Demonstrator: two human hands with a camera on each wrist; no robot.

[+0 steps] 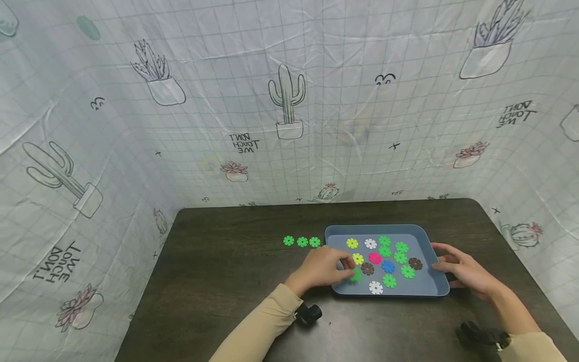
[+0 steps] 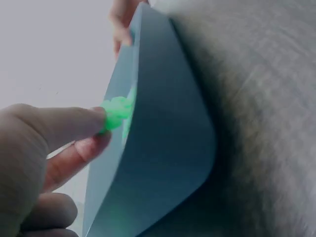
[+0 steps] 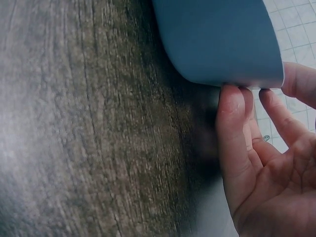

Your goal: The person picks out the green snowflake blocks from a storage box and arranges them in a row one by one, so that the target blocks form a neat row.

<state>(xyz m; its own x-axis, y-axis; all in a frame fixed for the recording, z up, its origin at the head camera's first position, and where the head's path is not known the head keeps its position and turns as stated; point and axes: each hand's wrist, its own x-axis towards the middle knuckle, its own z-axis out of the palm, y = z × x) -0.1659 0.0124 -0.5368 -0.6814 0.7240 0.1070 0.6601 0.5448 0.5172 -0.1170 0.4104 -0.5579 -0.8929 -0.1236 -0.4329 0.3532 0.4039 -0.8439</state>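
Observation:
A blue-grey tray (image 1: 427,281) holds several flat, notched plastic discs in green, yellow, white, brown, pink and blue. My left hand (image 1: 320,269) reaches over the tray's left side. Between its thumb and index finger it pinches a green notched disc (image 2: 116,114), just above the tray's near left part. At the tray's right end, my right hand (image 1: 468,271) grips the wall, thumb at the rim and fingers against the outside (image 3: 231,106). Outside the tray, three green discs (image 1: 302,242) lie in a row on the table, left of its far left corner.
The dark wood table (image 1: 217,271) ends at the back against a hanging cloth (image 1: 334,100) printed with cacti and a grid. Cloth also closes off both sides. Each wrist wears a black strap device, such as the left one (image 1: 309,314).

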